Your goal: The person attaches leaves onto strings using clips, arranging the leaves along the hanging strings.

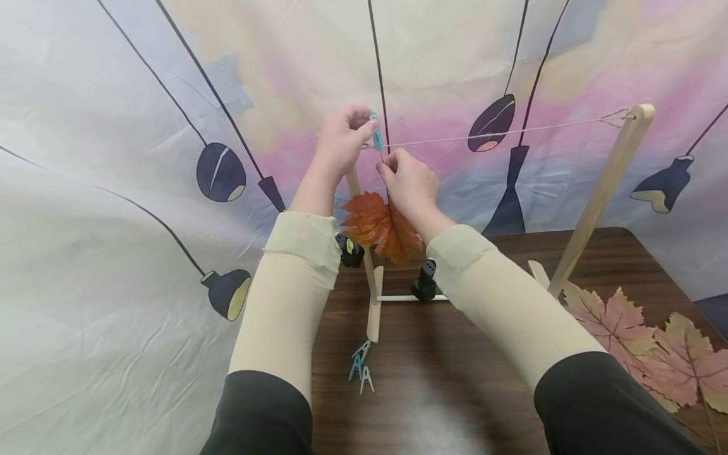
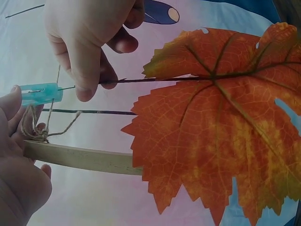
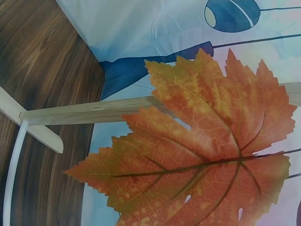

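My left hand (image 1: 340,140) pinches a teal clothespin (image 1: 376,131) at the left end of a thin string (image 1: 500,134). In the left wrist view the clothespin (image 2: 44,94) lies along the string beside a knot of twine (image 2: 40,134). Just below it, my right hand (image 1: 412,184) pinches the stem of an orange artificial leaf (image 1: 372,221), whose stem tip reaches the clothespin's end. The leaf (image 3: 202,150) hangs under the right hand and hides part of the wooden post. Neither hand shows in the right wrist view.
A wooden post (image 1: 603,199) carries the string's right end. A white rod (image 1: 392,297) joins the stand low down. Several clothespins (image 1: 361,366) lie on the dark table (image 1: 421,404). Pink leaves (image 1: 614,322) lie at right. A painted cloth (image 1: 142,253) hangs behind.
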